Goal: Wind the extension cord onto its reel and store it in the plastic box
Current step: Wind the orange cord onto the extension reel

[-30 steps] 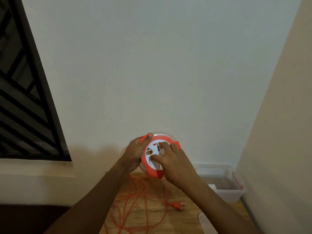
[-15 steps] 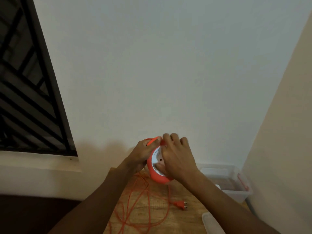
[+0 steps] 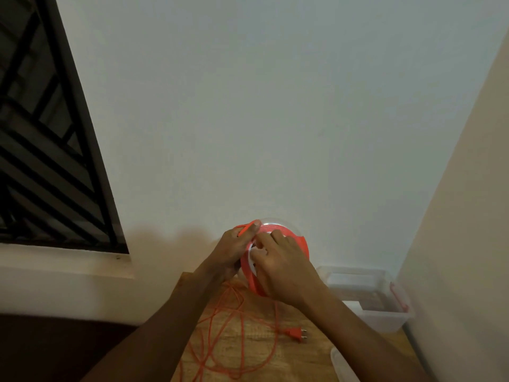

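Note:
The orange and white cord reel is held upright above the wooden table, both hands on it. My left hand grips its left rim, thumb on the orange handle at the top. My right hand lies over the white face, fingers curled on its centre. Loose orange cord hangs from the reel and lies in tangled loops on the table, ending in an orange plug. The clear plastic box stands open at the right, against the wall corner.
The wooden table ends at its left edge near my left forearm. The box's clear lid lies at the table's near right. A white wall is close behind; a barred window is at the left.
The reel has turned so its white face is edge-on and mostly covered by my right hand. My right hand has shifted across the face. The view has drifted right and down slightly.

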